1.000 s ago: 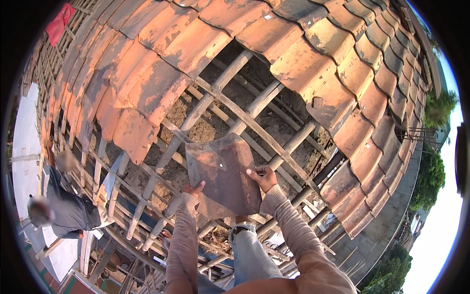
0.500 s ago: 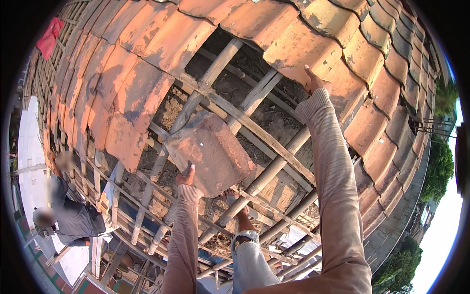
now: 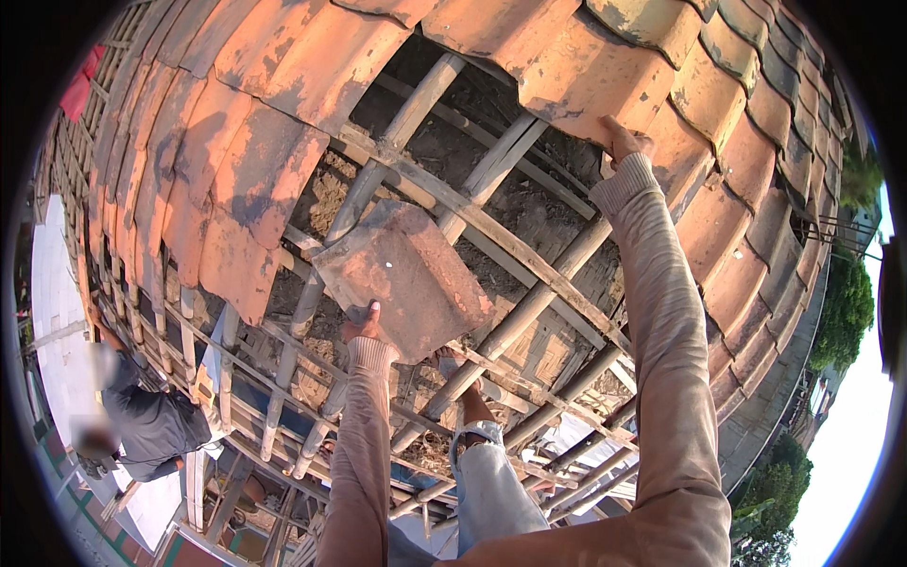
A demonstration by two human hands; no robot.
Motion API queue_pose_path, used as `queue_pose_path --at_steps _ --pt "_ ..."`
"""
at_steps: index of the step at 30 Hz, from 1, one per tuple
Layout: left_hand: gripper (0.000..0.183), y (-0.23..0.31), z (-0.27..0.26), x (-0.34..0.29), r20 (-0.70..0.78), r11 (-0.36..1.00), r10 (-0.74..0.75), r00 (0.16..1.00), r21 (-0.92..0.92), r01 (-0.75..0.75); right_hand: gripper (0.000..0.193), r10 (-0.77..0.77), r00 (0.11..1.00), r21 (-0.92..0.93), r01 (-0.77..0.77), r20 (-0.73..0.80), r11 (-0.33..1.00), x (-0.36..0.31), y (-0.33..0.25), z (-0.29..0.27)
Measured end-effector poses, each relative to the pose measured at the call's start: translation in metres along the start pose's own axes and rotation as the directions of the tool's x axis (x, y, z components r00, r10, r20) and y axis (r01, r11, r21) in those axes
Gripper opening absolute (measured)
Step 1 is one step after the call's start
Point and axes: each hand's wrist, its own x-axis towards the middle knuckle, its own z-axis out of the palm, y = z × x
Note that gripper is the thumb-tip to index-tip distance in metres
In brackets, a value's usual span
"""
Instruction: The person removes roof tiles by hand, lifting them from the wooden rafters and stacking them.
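My left hand (image 3: 364, 329) grips the lower left edge of a loose clay roof tile (image 3: 406, 283), its thumb on top and the other fingers hidden beneath. The tile is brownish and curved, with dark stains, and is held over the wooden battens (image 3: 472, 213). Farther up and to the right, my right hand (image 3: 625, 144) is closed around the lower edge of an orange roof tile (image 3: 590, 90) that lies among the overlapping rows. Part of those fingers is hidden under that edge.
Bare rafters (image 3: 529, 312) and battens form an open grid with gaps below me. Laid tiles (image 3: 255, 180) cover the left. A person in dark clothing (image 3: 156, 425) is at the lower left. My leg in ripped jeans (image 3: 491, 491) stands among the poles. Trees (image 3: 846, 307) show at right.
My right hand has shifted slightly right and its raised thumb has come down at the tile's edge. The loose tile in my left hand has risen slightly in view.
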Motion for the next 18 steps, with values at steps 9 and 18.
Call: queue_pose_path --at_steps 9,18 --pt "0.060 0.040 -0.022 -0.027 0.137 0.919 -0.057 0.989 -0.380 0.105 0.036 -0.270 0.920 0.126 0.244 0.284 0.962 -0.120 0.046 -0.137" --pt "0.066 0.002 -0.060 -0.010 0.365 0.832 0.138 0.921 -0.547 0.092 0.045 -0.153 0.647 0.233 -0.040 0.747 0.972 -0.284 0.138 -0.036"
